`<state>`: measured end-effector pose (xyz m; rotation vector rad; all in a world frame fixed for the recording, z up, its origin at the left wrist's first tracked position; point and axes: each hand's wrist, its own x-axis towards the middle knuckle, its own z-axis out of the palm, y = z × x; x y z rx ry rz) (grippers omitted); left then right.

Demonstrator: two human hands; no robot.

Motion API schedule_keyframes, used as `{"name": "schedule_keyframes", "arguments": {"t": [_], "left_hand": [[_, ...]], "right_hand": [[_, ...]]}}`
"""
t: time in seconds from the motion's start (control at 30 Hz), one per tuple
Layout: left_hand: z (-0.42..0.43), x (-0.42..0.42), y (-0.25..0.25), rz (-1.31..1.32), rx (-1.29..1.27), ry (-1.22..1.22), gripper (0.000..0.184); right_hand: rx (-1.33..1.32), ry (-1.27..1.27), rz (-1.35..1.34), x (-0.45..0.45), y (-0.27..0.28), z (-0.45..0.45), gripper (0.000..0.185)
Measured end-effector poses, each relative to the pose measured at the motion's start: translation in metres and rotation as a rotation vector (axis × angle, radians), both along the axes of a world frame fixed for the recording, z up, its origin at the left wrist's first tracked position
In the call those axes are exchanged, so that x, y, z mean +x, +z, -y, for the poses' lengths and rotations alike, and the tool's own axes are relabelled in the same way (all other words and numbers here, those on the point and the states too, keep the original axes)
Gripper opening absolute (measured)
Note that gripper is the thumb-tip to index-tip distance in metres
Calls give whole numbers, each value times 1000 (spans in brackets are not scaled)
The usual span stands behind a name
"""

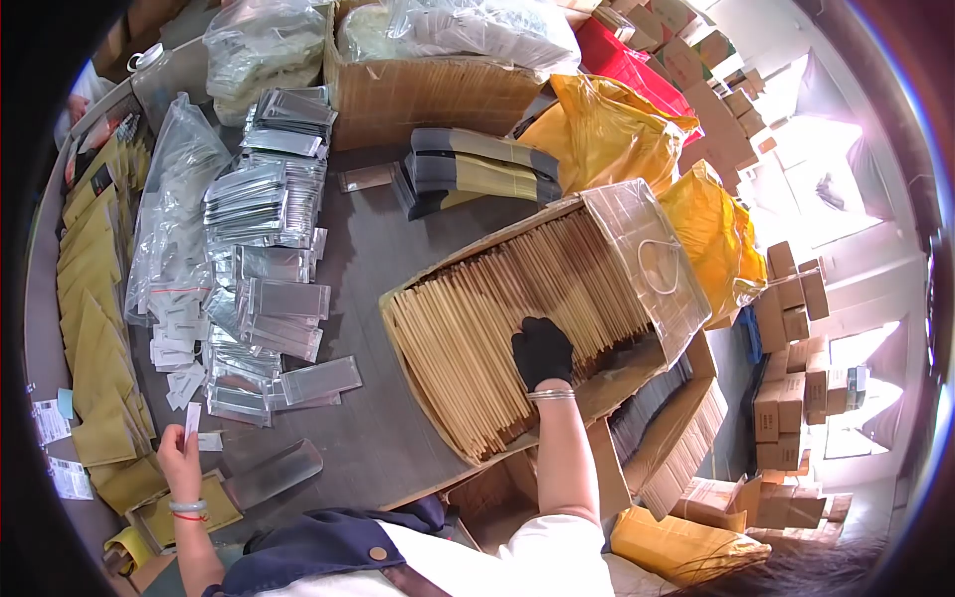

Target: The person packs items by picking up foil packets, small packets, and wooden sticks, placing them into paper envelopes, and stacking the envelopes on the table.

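Note:
My left hand (179,466), bare with bracelets at the wrist, pinches a small white tag (193,422) at the lower left. Several more white tags (179,333) lie on the table just beyond it. Below it are a brown envelope (189,515) and a clear plastic sleeve (274,476). My right hand (543,353), in a black glove, reaches into an open cardboard box (652,254) packed with upright brown envelopes (463,363). Its bent fingers close on the envelopes' top edges; the fingertips are partly hidden among them.
Flat silvery packets (264,204) are heaped left of centre, beside a clear plastic bag (174,204). Overlapping brown envelopes (95,298) line the left edge. Dark and yellow curved pieces (477,169) sit behind the box. Yellow bags (711,234) and stacked cartons (781,408) stand to the right.

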<state>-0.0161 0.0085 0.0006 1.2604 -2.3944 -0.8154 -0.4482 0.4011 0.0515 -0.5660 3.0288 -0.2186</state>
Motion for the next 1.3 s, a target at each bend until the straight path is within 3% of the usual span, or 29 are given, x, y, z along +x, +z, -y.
{"name": "schedule_keyframes", "arguments": {"t": [0.37, 0.53, 0.57, 0.67, 0.73, 0.83, 0.9, 0.93, 1.0, 1.07, 1.13, 1.2, 1.3], "left_hand": [[-7, -2, 5, -41, 28, 17, 14], [-8, -4, 11, -50, 72, -3, 13], [-9, -6, 10, -45, 73, -2, 13], [-12, -14, 8, -148, 76, -81, 13], [-15, -17, 7, -150, 84, -117, 12], [-14, -17, 10, -167, 119, -147, 13], [-14, -20, 14, -184, 128, -147, 13], [-14, -20, 16, -194, 138, -145, 13], [-13, -18, 19, -214, 102, -164, 13], [-13, -18, 22, -242, 68, -175, 13], [-17, -10, 25, -221, 2, -160, 11], [-21, 0, 28, -199, 47, -152, 11], [-24, 18, 26, -192, 124, -151, 10]], "right_hand": [[-75, -163, 105, -7, 7, 10, 20], [-243, -116, -68, 43, 58, 5, 12], [-339, -57, -4, 61, 77, -1, 11], [-471, 30, 243, 101, 72, -74, 12], [-375, 41, 330, 136, 67, -135, 17], [-20, 161, 399, 186, 43, -200, 18], [-265, -205, 383, 207, 32, -204, 19], [-271, -207, 379, 207, 25, -203, 19], [-424, -225, 43, 186, 26, -166, 21], [-301, -73, -128, 156, 31, -125, 23], [-499, -168, 3, 132, 46, -73, 25], [-199, -65, 7, 102, 33, -46, 30], [-104, -86, -173, 64, -6, -25, 31]]}}
